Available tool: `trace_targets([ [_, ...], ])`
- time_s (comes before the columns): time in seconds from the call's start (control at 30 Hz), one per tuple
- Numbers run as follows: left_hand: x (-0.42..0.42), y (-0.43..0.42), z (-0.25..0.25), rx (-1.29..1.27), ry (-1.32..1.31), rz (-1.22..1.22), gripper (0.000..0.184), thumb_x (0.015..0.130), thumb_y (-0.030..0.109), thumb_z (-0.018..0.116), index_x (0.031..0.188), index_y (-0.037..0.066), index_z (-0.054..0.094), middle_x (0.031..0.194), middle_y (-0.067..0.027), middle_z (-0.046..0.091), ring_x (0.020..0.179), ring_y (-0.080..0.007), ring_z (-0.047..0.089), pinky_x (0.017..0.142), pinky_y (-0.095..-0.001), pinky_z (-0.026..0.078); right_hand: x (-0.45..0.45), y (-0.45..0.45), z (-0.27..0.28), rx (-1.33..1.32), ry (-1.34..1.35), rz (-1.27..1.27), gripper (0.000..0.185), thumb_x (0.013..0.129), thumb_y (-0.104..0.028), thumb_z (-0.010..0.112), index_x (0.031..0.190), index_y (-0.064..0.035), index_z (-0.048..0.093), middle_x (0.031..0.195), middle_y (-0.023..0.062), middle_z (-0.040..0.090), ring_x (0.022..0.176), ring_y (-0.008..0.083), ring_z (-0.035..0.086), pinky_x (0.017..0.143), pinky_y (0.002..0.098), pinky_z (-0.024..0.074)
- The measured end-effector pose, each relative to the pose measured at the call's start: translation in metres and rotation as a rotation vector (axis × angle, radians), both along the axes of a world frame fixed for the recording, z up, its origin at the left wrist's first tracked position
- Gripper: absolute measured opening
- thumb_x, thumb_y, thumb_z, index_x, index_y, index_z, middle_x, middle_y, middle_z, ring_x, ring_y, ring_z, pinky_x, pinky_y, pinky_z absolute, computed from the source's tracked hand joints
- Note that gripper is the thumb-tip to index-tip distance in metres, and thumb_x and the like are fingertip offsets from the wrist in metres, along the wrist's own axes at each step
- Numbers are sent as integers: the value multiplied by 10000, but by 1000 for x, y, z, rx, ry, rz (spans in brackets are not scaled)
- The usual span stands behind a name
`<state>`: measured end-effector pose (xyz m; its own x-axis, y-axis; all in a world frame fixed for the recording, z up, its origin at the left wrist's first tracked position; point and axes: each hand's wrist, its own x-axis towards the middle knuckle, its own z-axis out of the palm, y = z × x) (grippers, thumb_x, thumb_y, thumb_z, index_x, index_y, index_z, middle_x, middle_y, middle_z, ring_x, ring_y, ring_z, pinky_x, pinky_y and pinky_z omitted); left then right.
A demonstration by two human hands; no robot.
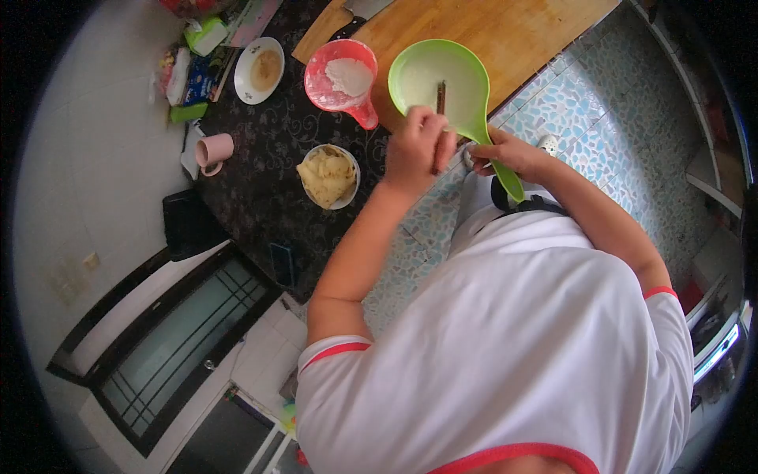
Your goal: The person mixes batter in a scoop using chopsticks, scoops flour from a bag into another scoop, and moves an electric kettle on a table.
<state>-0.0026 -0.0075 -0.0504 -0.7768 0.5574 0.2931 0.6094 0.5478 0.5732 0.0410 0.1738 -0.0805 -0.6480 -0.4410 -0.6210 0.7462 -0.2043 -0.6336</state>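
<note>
Grips slim utensil point(441, 99) in left grip point(418, 150), fingers closed about the shaft, tip towards twelve o'clock and inside the rim of the green ladle point(478, 125); closes right grip point(513, 154) around the ladle's handle, aligned to five o'clock; ladle located near twelve o'clock in view, over the edge of the wooden board point(513, 31); impossible to tell whether resting or held aloft; noted within: pale mixture point(414, 83), contact with utensil tip hard to confirm; noted just beside, at nine o'clock from the ladle: red scoop point(365, 113) of white powder point(349, 77); between seven and eight o'clock: white bowl point(354, 183) of yellowish mass point(325, 178), on the dark table point(260, 150); step judged as stirring, best done in small, even circles, scraping bottom and wall from three round to nine o'clock against lumps; advise bracing the handle, keeping the rim level against spills towards six o'clock.
</note>
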Motion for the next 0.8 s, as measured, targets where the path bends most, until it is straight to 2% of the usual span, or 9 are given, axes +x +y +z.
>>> trace_targets([
  [0.1, -14, -6, 19, 143, -118, 105, 117, 814, 62, 505, 865, -13, 579, 813, -162, 557, 786, -290, 567, 672, -336, 454, 2, -2, 7, 59, -33, -2, 244, 846, -203, 535, 1028, -72, 438, 694, 5, 460, 572, 91, 464, 487, 232, 399],
  [0.13, -12, -7, 30, 120, -81, 122, 165, 850, 80, 478, 869, -33, 597, 806, -153, 582, 727, -225, 593, 650, -291, 462, 1, 0, 0, 72, 2, 41, 265, 853, -224, 531, 1053, -80, 433, 698, 1, 451, 574, 92, 466, 491, 229, 400],
  [0.27, 10, -8, 66, 133, -365, 140, 220, 883, 112, 454, 882, -53, 601, 812, -96, 589, 639, -124, 592, 585, -228, 481, 4, 0, 4, 147, 55, 56, 268, 869, -266, 512, 1051, -88, 429, 674, -11, 413, 540, 85, 433, 479, 228, 395],
  [0.4, 0, -24, 73, 111, -592, 179, 242, 890, 141, 463, 883, -48, 614, 803, -78, 600, 644, -113, 590, 578, -222, 479, 5, -2, 1, 179, 114, 51, 263, 870, -275, 510, 1033, -84, 428, 660, -10, 409, 522, 87, 430, 463, 229, 392],
  [0.43, -8, -28, 73, 205, -706, 268, 248, 890, 158, 468, 872, -33, 625, 799, -72, 617, 635, -105, 586, 578, -218, 478, 4, -2, 0, 178, 124, 49, 264, 870, -275, 510, 1033, -84, 428, 655, -10, 408, 516, 88, 428, 460, 229, 391],
  [0.5, -37, -40, 85, 122, -788, 314, 248, 888, 168, 470, 870, -19, 631, 789, -68, 631, 620, -99, 582, 572, -213, 473, 3, -4, -3, 172, 119, 34, 279, 868, -268, 508, 1050, -74, 427, 642, -7, 411, 504, 93, 431, 452, 237, 395],
  [0.63, -98, -47, 90, 57, -664, 281, 251, 870, 189, 494, 858, -17, 638, 749, -70, 638, 605, -101, 595, 570, -219, 476, 2, -3, -1, 191, 70, 38, 285, 873, -271, 501, 1065, -75, 423, 633, -9, 410, 492, 91, 429, 447, 237, 398],
  [0.77, -145, -12, 81, -23, -470, 131, 249, 853, 206, 521, 847, -15, 636, 743, -58, 636, 607, -106, 608, 583, -217, 480, 1, -3, -4, 269, 120, 82, 268, 880, -278, 492, 1063, -99, 414, 638, -14, 403, 493, 82, 422, 447, 232, 396],
  [0.8, -145, 5, 88, 25, -509, 122, 228, 833, 187, 535, 808, -20, 626, 695, -58, 621, 581, -112, 597, 551, -224, 467, 1, -3, -3, 278, 111, 93, 271, 881, -276, 490, 1073, -103, 411, 638, -15, 403, 493, 81, 422, 447, 232, 397],
])
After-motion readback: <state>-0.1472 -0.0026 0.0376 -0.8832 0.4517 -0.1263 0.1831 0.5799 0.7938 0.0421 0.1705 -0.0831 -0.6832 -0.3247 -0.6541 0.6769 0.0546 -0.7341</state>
